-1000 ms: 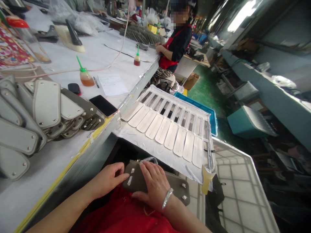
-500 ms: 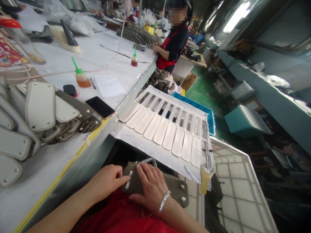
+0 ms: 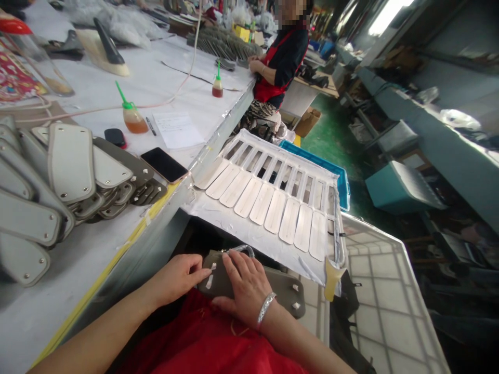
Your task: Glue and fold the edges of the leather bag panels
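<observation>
A grey-brown leather piece [image 3: 281, 292] with small white tabs lies across my lap, over a red apron [image 3: 218, 343]. My right hand [image 3: 245, 286] lies flat on its middle, pressing it down; a silver bracelet circles that wrist. My left hand [image 3: 177, 278] pinches the piece's left end, fingertips at a white tab [image 3: 210, 280]. Just beyond my hands a white rack [image 3: 249, 236] carries a row of several cream oblong strips [image 3: 268, 210].
A stack of grey and white riveted panels [image 3: 70, 166] fills the table's left. A black phone [image 3: 163, 164], glue bottles [image 3: 131, 117] and a paper sheet [image 3: 177, 129] lie further back. Another person in a red apron [image 3: 278, 65] sits at the far edge. White wire grid [image 3: 382, 291] at right.
The view has shifted slightly. Both hands stay on the leather piece; my left fingertips have crept a little further onto its tabbed end.
</observation>
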Tool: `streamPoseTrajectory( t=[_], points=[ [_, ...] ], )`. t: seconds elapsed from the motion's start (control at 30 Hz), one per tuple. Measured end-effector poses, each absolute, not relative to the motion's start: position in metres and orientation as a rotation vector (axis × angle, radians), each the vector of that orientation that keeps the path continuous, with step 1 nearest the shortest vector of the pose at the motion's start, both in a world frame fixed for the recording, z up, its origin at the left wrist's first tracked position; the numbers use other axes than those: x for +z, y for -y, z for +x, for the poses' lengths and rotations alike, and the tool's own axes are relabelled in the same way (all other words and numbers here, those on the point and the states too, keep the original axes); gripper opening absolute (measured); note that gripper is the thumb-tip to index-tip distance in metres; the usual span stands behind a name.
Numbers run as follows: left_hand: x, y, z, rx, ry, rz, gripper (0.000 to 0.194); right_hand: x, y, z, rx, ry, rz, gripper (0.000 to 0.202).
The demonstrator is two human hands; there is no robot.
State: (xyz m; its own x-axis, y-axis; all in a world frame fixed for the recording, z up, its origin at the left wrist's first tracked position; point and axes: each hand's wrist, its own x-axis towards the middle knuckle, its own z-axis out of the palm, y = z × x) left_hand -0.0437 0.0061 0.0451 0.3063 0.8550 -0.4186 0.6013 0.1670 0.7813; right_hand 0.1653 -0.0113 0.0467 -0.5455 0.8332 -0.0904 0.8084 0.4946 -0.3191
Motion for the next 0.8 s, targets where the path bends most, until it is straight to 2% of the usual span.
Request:
streamPoseTrajectory(
  t=[0.2, 0.4, 0.6, 0.8],
  points=[
    [0.024, -0.001, -0.045, 0.397, -1.277, 1.392, 0.038, 0.058, 0.007, 0.168, 0.669, 2.545, -1.467, 0.085],
    [0.014, -0.002, -0.045, 0.496, -1.053, 1.101, 0.036, 0.054, 0.0, 0.15, 0.669, 2.549, -1.43, 0.09],
    [0.02, -0.024, -0.056, 0.357, -0.859, 1.099, 0.034, 0.054, -0.006, 0.138, 0.675, 2.573, -1.442, 0.086],
    [0.032, -0.036, -0.058, 0.237, -0.903, 1.249, 0.027, 0.045, -0.002, 0.134, 0.567, 2.608, -1.436, 0.093]
  ],
)
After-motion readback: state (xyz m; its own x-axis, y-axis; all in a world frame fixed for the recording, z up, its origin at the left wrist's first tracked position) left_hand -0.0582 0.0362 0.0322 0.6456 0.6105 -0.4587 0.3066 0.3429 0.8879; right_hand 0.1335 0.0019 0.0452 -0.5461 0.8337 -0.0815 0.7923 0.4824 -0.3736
